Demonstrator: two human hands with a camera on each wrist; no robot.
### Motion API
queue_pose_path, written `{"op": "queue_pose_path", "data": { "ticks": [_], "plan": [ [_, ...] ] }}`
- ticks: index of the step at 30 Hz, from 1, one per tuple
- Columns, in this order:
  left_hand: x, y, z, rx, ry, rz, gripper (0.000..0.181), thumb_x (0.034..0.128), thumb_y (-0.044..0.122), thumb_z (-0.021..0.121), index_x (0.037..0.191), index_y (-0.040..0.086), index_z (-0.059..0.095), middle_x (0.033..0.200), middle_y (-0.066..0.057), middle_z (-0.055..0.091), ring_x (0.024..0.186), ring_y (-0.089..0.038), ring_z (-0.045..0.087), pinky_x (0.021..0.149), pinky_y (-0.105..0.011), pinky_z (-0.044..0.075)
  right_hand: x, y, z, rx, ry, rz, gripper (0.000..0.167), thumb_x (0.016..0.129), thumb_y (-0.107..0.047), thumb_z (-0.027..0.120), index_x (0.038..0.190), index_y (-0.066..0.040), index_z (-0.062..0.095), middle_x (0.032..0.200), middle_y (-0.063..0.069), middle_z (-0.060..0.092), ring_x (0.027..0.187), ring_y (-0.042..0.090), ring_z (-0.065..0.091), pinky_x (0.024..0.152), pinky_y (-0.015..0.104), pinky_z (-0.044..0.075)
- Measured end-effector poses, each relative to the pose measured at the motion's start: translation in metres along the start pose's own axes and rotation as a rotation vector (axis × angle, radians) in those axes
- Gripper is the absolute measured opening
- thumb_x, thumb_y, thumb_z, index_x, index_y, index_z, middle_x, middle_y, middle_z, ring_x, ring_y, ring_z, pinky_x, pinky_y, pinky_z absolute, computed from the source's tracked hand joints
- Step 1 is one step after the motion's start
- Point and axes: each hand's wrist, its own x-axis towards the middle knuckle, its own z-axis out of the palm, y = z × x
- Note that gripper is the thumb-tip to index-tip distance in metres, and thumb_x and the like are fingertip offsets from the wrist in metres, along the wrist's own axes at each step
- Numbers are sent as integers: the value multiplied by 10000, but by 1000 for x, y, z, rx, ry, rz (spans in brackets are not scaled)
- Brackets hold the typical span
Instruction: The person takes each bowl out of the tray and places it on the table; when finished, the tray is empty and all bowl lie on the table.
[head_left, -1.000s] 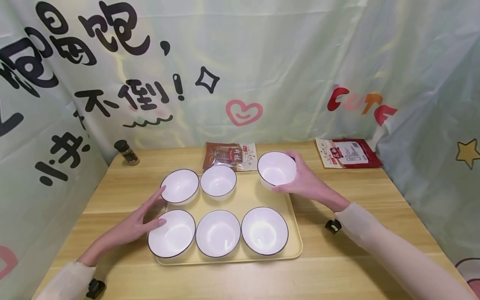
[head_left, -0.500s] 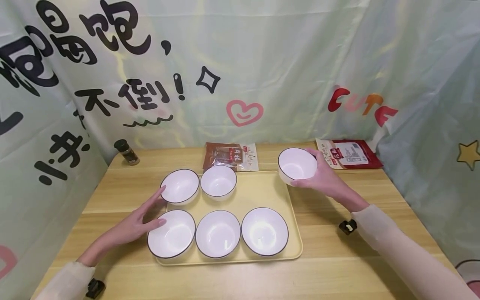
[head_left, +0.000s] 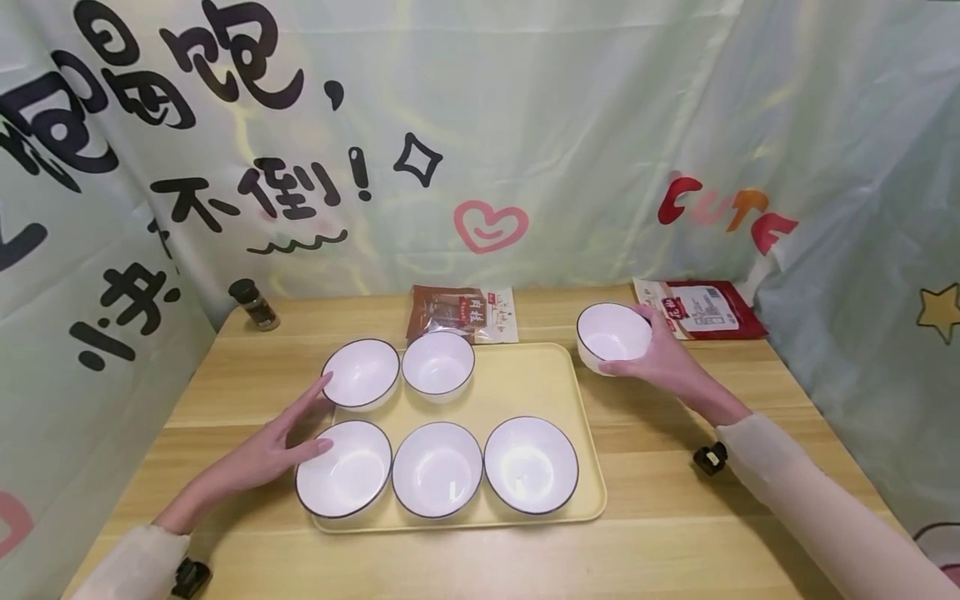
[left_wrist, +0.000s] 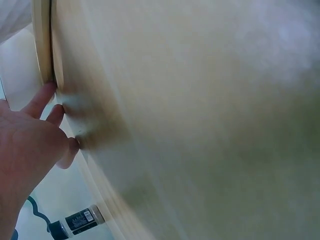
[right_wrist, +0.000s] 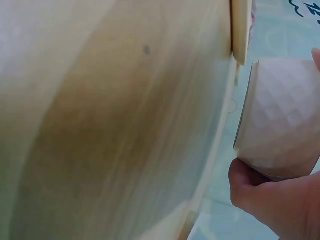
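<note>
My right hand grips a white bowl with a dark rim, thumb at the near side and fingers round the right. This bowl is just past the right edge of the yellow tray; whether it touches the table, I cannot tell. In the right wrist view its faceted outer wall shows above the thumb. Several matching bowls stand on the tray: three in the front row, two behind. My left hand lies at the tray's left side, fingertips at the back-left bowl and thumb over the front-left bowl.
A brown-and-cream spice packet lies behind the tray, partly behind a bowl. Another red packet lies at the back right, beyond the right hand. A small dark-capped spice jar stands at the back left. Printed cloth hangs behind the wooden table.
My right hand has carried the bowl rightward, from above the tray's back-right corner to beyond its right edge, most recently also slightly lower. The left hand and the other bowls have stayed put.
</note>
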Motion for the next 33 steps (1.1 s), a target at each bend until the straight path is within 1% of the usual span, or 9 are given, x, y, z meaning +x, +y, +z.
{"op": "queue_pose_path", "data": {
  "ticks": [4, 7, 13, 20, 26, 29, 33],
  "plan": [
    [0, 1, 0, -7, 5, 22, 965, 1055, 201, 752, 1771, 351, 123, 1659, -270, 424, 1557, -536, 286, 1159, -838, 163, 1, 4, 1, -13, -19, 20, 1275, 830, -347, 975, 1699, 1, 109, 1619, 361, 329, 1393, 514, 454, 1140, 669, 402],
    [1, 2, -1, -6, 3, 20, 964, 1057, 205, 748, 1770, 357, 116, 1661, -276, 416, 1557, -539, 286, 1161, -836, 164, 2, 6, 2, -31, -29, 19, 1272, 825, -371, 974, 1695, 6, 125, 1607, 367, 352, 1369, 511, 481, 1124, 664, 415],
    [0, 1, -1, 1, -5, -13, 950, 1072, 254, 733, 1768, 382, 98, 1671, -259, 402, 1558, -519, 293, 1158, -841, 176, 1, 9, 10, -33, -34, 8, 1257, 817, -378, 979, 1667, 40, 154, 1577, 368, 380, 1354, 490, 501, 1126, 639, 422],
    [0, 2, -1, 4, -6, -11, 943, 1074, 261, 729, 1767, 388, 102, 1682, -255, 391, 1565, -516, 280, 1153, -848, 171, 0, 10, 11, -22, -58, -12, 1238, 823, -374, 977, 1654, 33, 154, 1588, 332, 344, 1366, 473, 488, 1141, 636, 411],
    [1, 2, -1, 10, 5, -1, 951, 1068, 247, 738, 1770, 368, 108, 1676, -277, 393, 1558, -540, 282, 1152, -850, 165, 1, 10, 8, 1, -96, -13, 1256, 830, -336, 970, 1670, 29, 110, 1596, 355, 325, 1372, 490, 482, 1141, 647, 400],
    [1, 2, -1, 11, 4, -6, 946, 1070, 257, 736, 1769, 377, 109, 1672, -269, 400, 1555, -528, 297, 1156, -846, 168, 2, 13, 7, 23, -117, -14, 1266, 841, -296, 963, 1679, 27, 70, 1606, 370, 300, 1375, 505, 473, 1134, 654, 400],
    [1, 1, 1, 7, 3, -13, 944, 1072, 260, 733, 1768, 384, 107, 1668, -264, 404, 1554, -520, 302, 1151, -851, 172, 2, 16, 7, 30, -134, -11, 1270, 854, -288, 953, 1691, 7, 44, 1621, 364, 278, 1374, 503, 468, 1124, 654, 402]
  ]
}}
